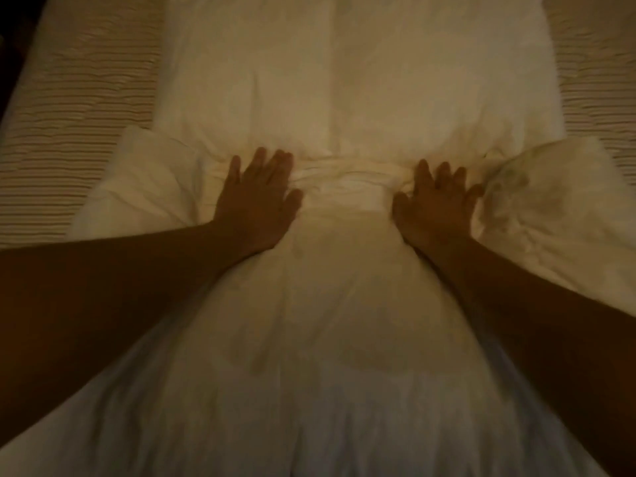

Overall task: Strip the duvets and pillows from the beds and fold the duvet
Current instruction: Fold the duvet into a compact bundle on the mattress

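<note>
duvet [344,98] cropped top and bottom

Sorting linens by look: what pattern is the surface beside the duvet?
Fine horizontal ribbed stripes, beige, on the bed surface flanking the plain white duvet; head view.

White duvet [344,98], creased, on bed

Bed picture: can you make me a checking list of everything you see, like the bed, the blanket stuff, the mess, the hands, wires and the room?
Surface: striped bed cover shows on both sides.
Job's things: white duvet lies down the middle, bunched into a crease between the hands.
Clutter: nothing seen.
Hands: left hand and right hand press flat on the duvet, fingers spread.
Cables: nothing seen.
Surroundings: dim; dark strip at far left, too dark to tell.
</note>
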`<state>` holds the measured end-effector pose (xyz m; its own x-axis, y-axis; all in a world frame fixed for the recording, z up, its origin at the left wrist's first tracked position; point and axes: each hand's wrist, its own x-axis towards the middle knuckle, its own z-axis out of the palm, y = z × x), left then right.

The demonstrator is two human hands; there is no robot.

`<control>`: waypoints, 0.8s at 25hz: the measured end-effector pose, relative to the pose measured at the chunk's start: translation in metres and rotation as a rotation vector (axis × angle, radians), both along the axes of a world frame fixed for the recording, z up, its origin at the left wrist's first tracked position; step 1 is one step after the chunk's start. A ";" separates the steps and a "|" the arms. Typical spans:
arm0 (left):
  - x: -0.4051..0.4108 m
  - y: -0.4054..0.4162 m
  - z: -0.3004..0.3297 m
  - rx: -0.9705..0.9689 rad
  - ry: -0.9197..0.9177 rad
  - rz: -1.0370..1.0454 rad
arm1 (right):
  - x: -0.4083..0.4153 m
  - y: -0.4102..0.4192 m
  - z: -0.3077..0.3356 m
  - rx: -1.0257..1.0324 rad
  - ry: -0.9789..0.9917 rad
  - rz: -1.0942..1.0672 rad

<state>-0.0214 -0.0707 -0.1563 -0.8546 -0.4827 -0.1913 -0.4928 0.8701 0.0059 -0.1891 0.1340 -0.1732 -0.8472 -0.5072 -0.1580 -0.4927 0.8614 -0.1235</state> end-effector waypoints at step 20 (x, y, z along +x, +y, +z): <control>0.049 -0.011 0.027 0.025 0.089 0.209 | 0.023 0.023 0.021 0.043 -0.103 -0.083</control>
<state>0.0273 -0.0820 -0.1293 -0.7503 -0.6474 -0.1339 -0.6592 0.7480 0.0773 -0.1657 0.1568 -0.1526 -0.8644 -0.4265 -0.2663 -0.4059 0.9044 -0.1312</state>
